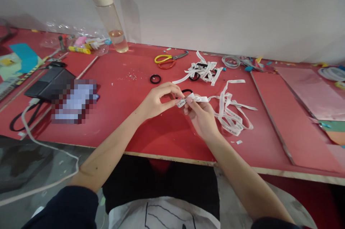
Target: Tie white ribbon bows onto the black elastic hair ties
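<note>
Between my two hands is a white printed ribbon [199,98], looped at a black hair tie [186,90]. My left hand [159,101] pinches the ribbon's left part, thumb and forefinger closed. The fingers of my right hand [201,116] are pressed together on the ribbon near the hair tie. From there the ribbon runs right into a loose heap of ribbon [231,121] on the red table. Behind my hands lies a pile of white ribbon bows with black bands [205,71]. A single black hair tie [155,79] lies beyond my left hand.
Yellow-and-red-handled scissors [171,59] lie at the back of the red table [172,139]. A water bottle [110,20] stands by the wall. At left are a black power bank [50,83] with a white cable and a blurred phone-like item [75,101]. Red boards [293,121] lie at right.
</note>
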Motion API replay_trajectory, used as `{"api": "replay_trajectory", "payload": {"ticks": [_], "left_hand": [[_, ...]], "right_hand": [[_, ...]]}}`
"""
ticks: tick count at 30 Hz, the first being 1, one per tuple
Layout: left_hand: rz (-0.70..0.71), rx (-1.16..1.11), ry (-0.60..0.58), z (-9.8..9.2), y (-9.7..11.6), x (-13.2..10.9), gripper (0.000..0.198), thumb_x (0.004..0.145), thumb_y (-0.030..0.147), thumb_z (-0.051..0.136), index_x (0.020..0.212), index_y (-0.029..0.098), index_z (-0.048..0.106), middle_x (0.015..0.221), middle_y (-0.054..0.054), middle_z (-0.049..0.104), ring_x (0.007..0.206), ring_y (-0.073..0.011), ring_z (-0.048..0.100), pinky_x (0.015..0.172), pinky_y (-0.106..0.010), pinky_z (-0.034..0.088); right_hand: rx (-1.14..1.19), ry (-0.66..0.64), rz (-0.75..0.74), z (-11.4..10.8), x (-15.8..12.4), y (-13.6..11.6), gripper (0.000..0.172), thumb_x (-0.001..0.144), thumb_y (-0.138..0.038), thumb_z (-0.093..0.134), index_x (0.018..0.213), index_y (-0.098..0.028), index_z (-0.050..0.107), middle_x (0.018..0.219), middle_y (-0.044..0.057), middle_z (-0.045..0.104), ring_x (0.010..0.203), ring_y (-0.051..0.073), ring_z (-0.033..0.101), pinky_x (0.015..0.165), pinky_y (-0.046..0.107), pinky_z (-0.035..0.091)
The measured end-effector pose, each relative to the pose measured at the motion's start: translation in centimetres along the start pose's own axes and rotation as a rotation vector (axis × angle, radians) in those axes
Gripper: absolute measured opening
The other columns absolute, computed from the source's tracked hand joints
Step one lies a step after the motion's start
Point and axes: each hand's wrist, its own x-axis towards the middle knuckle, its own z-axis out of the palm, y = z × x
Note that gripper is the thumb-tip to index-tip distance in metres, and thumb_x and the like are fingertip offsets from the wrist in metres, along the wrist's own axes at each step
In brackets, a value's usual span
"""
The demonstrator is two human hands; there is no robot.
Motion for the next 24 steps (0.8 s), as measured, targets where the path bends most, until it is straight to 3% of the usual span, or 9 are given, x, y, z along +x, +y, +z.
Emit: {"api": "replay_trajectory", "payload": {"ticks": [12, 24], "left_hand": [[0.095, 0.234, -0.008, -0.09, 0.22, 0.04, 0.002, 0.090, 0.020, 0.067, 0.090, 0.018, 0.067, 0.093, -0.006, 0.068, 0.085, -0.0135, 0.062, 0.077, -0.027, 0.052], [0.060, 0.279, -0.014, -0.25, 0.16, -0.02, 0.016, 0.091, 0.033, 0.067, 0.086, 0.018, 0.066, 0.093, -0.006, 0.067, 0.085, -0.0149, 0.062, 0.077, -0.028, 0.051]], "right_hand": [[0.108, -0.004, 0.012, 0.23, -0.27, -0.49, 0.030, 0.072, -0.036, 0.082, 0.072, -0.019, 0.058, 0.067, -0.003, 0.053, 0.062, 0.008, 0.052, 0.057, 0.022, 0.046], [0.087, -0.018, -0.018, 0.13, -0.33, -0.11, 0.031, 0.075, -0.035, 0.081, 0.081, -0.021, 0.054, 0.067, -0.004, 0.056, 0.061, 0.008, 0.053, 0.058, 0.023, 0.044]]}}
